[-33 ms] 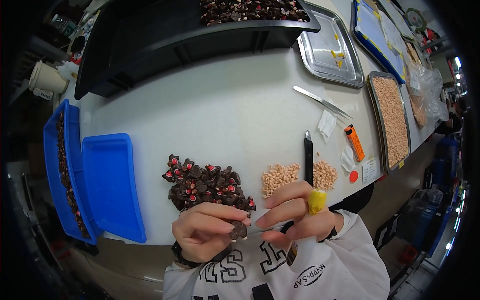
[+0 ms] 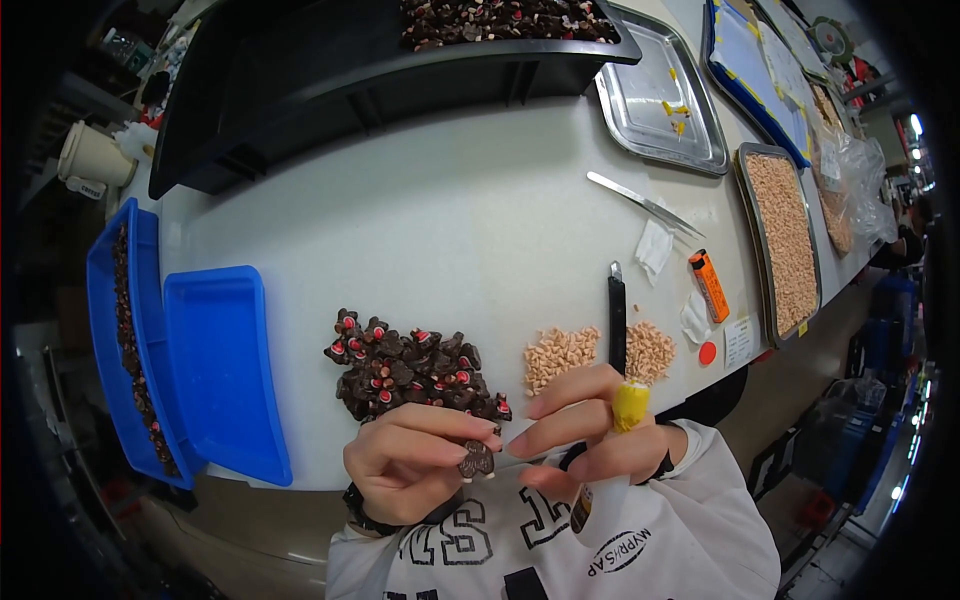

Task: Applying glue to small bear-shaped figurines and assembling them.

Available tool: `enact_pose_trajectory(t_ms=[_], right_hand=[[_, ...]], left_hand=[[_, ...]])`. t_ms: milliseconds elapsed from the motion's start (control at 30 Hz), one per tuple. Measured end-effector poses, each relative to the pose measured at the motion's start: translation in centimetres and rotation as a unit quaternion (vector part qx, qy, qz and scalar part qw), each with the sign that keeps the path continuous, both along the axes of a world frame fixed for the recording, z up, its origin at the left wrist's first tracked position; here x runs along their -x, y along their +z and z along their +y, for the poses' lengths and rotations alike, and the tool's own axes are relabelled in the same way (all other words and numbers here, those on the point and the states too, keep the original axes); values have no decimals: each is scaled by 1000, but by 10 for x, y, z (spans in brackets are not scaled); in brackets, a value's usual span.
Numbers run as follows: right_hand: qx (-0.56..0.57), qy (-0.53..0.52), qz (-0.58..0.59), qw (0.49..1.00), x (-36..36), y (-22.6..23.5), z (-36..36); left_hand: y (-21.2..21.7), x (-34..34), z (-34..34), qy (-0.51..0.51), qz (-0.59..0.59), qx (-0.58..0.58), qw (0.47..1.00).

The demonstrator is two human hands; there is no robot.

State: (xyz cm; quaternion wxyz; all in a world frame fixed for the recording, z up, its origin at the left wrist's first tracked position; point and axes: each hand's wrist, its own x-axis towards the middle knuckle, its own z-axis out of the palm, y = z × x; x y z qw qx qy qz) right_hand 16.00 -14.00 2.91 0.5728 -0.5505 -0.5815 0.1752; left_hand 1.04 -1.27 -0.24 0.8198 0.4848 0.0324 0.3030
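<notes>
Between the thumb and fingers of my left hand [image 2: 410, 465] is a small dark brown figurine [image 2: 477, 461] with pale tips at its lower end. Close beside it, my right hand [image 2: 590, 435] is wrapped round a small pale bottle [image 2: 603, 497] with a dark label, partly covered by the fingers. A yellow tip [image 2: 631, 405] sticks up out of that grip. Just beyond my left hand lies a pile of dark brown figurines [image 2: 405, 365] with red and white details. Small beige pieces [image 2: 560, 358] lie heaped beyond my right hand, next to a black utility knife [image 2: 617, 320].
Two blue trays [image 2: 225, 375] stand at the left. A big black bin [image 2: 400, 95] spans the back, with a metal tray [image 2: 650, 70] beside it. At right are tweezers [image 2: 645, 203], an orange lighter [image 2: 709, 286], tissue [image 2: 655, 248] and a tray of beige pieces [image 2: 783, 235].
The figurine in my left hand has turned slightly. My right hand and the yellow tip have shifted a tiny bit to the left.
</notes>
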Motion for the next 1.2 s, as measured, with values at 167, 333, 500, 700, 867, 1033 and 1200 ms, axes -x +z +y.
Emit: enact_pose_trajectory(t_ms=[167, 333, 500, 700, 867, 1033, 1200], right_hand=[[-23, -15, -12, 1000, 4, 0, 4], [-28, -20, -9, 999, 6, -3, 6], [-33, -25, -2, 999, 6, -6, 6], [-25, -18, -8, 999, 5, -4, 6], [-28, -19, -9, 999, 6, -6, 6], [-32, -13, -1, 999, 7, -9, 5], [-25, -15, 10, 1000, 7, -9, 5]], left_hand=[[1, -2, -4, 27, 17, -51, 998], [-2, -1, -3, 31, 2, -76, 997], [-4, -1, -1, 26, 2, -102, 994], [-2, -2, -1, 31, 0, -113, 993], [-4, -3, -1, 35, -11, -113, 993], [-3, -3, 0, 29, -8, -117, 993], [-5, -3, 1, 34, -13, -138, 990]])
